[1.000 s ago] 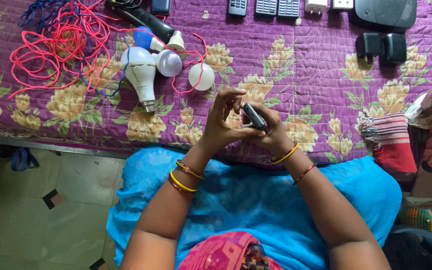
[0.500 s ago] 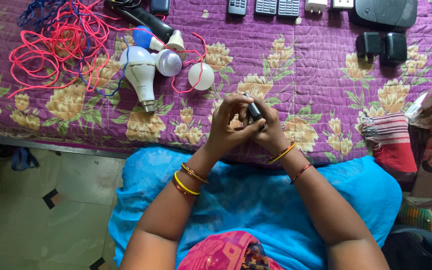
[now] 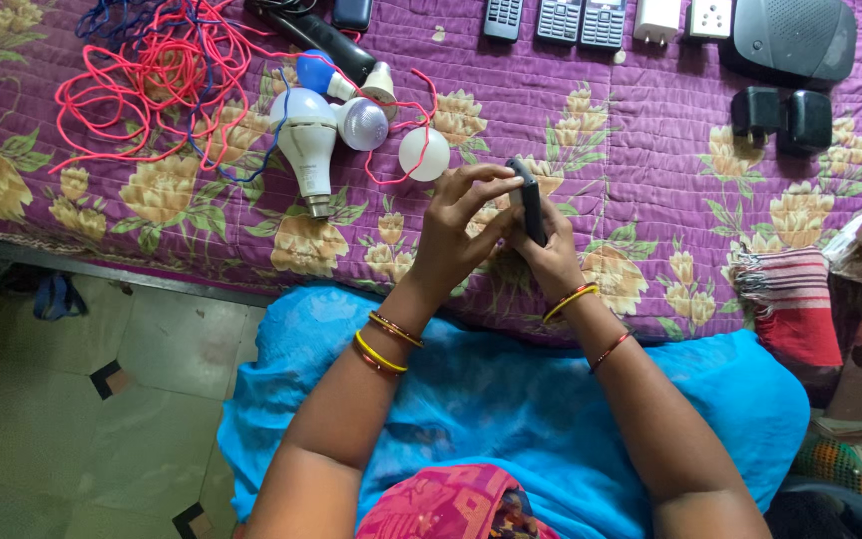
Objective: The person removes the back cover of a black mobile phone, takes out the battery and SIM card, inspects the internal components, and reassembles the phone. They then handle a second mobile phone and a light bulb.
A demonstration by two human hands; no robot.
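Note:
A small dark flat device (image 3: 528,198) stands on edge over the purple flowered bedspread (image 3: 650,150), gripped from both sides. My left hand (image 3: 458,235) wraps its left side, with the fingertips curled over its top. My right hand (image 3: 551,258) supports it from below and to the right. Bangles ring both wrists. Both forearms reach up from my blue-clad lap.
Several light bulbs (image 3: 336,135) lie left of my hands beside a tangle of red wire (image 3: 157,80). Small phones (image 3: 561,18), white adapters (image 3: 658,18), a dark speaker (image 3: 793,38) and a black block (image 3: 780,115) line the far edge. A striped cloth (image 3: 785,304) lies at right.
Both hands have turned the dark device from lying flat to standing on edge. My left fingers have shifted up onto its top.

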